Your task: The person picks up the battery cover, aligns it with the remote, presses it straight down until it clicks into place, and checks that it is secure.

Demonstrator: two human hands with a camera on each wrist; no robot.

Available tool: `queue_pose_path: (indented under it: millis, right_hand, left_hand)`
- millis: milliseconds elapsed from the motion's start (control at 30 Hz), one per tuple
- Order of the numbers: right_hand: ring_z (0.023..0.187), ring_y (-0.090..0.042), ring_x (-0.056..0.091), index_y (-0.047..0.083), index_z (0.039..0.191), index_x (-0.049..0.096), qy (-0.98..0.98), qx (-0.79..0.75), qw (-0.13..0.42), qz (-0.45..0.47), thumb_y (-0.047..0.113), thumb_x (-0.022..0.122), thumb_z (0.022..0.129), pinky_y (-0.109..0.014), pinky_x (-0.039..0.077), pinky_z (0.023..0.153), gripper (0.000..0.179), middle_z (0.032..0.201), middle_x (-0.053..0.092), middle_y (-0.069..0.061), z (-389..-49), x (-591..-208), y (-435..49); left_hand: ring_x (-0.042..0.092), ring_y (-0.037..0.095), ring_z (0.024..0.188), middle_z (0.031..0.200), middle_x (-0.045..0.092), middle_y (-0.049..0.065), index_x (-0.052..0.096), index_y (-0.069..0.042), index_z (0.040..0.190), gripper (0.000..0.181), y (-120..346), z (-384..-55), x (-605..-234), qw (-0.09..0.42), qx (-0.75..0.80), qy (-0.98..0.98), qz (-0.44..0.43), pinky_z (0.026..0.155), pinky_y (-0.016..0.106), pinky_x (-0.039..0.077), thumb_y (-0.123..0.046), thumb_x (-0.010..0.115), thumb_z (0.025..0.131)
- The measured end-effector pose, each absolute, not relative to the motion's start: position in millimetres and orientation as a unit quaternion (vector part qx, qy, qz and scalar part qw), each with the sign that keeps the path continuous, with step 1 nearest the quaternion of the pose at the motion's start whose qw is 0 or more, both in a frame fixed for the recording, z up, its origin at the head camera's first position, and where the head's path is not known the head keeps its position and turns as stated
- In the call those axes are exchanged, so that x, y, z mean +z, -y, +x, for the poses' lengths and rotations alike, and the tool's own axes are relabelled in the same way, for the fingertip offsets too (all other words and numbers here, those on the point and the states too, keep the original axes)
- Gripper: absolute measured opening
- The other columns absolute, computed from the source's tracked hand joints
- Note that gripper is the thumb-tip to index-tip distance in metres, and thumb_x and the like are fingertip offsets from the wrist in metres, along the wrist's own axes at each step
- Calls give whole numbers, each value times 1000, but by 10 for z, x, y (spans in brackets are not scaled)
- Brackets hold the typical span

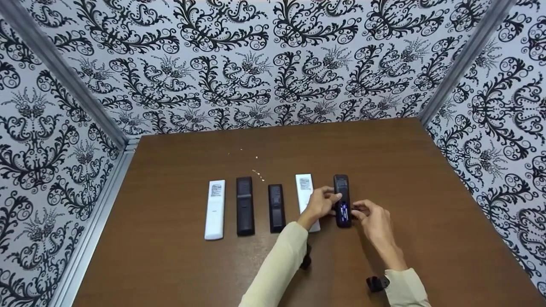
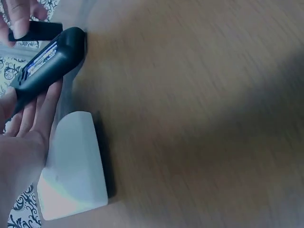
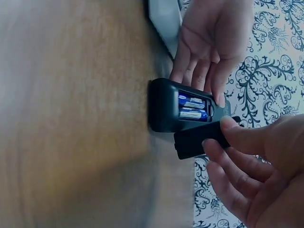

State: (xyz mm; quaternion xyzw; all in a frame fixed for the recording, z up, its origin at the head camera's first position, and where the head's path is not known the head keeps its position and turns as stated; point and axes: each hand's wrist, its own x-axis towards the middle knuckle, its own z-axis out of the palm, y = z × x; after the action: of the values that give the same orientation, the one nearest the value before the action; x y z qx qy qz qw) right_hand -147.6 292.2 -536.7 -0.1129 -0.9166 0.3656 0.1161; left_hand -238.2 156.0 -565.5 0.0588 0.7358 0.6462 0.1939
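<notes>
A black remote control (image 1: pixel 342 186) lies back side up at the right end of a row of remotes. Its battery compartment is uncovered, and two blue batteries (image 3: pixel 192 113) sit inside side by side. My left hand (image 1: pixel 319 202) grips the remote from the left, thumb on its back and fingers along its side. To the right of it, my right hand (image 1: pixel 375 221) pinches the black battery cover (image 3: pixel 194 141) between thumb and fingers, beside the compartment. Under my left wrist lies a white remote (image 1: pixel 303 185), partly hidden.
Further left on the brown table (image 1: pixel 170 273) lie a small black remote (image 1: pixel 277 209), a longer black remote (image 1: pixel 245 213) and another white remote (image 1: pixel 214 213), all back side up. Pale crumbs (image 1: pixel 258 174) are scattered behind them. Patterned walls (image 1: pixel 273 64) enclose the back and sides.
</notes>
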Motion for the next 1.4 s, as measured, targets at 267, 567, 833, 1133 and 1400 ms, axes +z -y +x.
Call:
queue_pose_path:
  millis: [267, 567, 833, 1133, 1400]
  right_hand:
    - [87, -29, 70, 2, 105, 70, 902, 408, 121, -68, 1, 74, 88, -24, 54, 72, 18, 95, 75, -20, -1535, -5439, -2924]
    - [89, -30, 69, 3, 103, 70, 897, 423, 119, -45, 1, 73, 88, -25, 54, 74, 15, 96, 73, -19, -1582, -5536, -2921]
    - [82, -23, 66, 4, 102, 73, 896, 413, 154, -48, 1, 74, 87, -21, 51, 70, 16, 91, 71, -15, -1605, -5595, -2887]
    - [81, -22, 63, 4, 101, 78, 884, 410, 220, -47, 1, 78, 82, -19, 51, 71, 20, 102, 65, -13, -1609, -5719, -2854]
    - [77, -12, 59, 5, 103, 76, 872, 434, 210, -84, 3, 81, 80, -14, 46, 68, 24, 107, 64, -14, -1624, -5752, -2852]
  left_hand:
    - [74, 22, 80, 103, 75, 16, 65, 0, 122, 30, -1550, -2394, -5702, 188, 648, -733, 79, 62, 32, 62, -17, 67, 97]
    - [70, 15, 78, 101, 75, 15, 64, 1, 121, 29, -1522, -2400, -5721, 179, 651, -731, 92, 62, 31, 61, -15, 66, 97]
    - [72, 18, 81, 103, 74, 14, 64, 0, 121, 27, -1541, -2380, -5714, 187, 665, -718, 88, 63, 34, 62, -14, 66, 97]
    - [73, 20, 79, 100, 74, 14, 65, 0, 120, 27, -1536, -2358, -5715, 187, 664, -719, 84, 63, 35, 62, -14, 66, 97]
    - [73, 20, 79, 99, 74, 14, 64, 0, 120, 27, -1531, -2361, -5724, 183, 665, -718, 89, 63, 34, 62, -14, 66, 97]
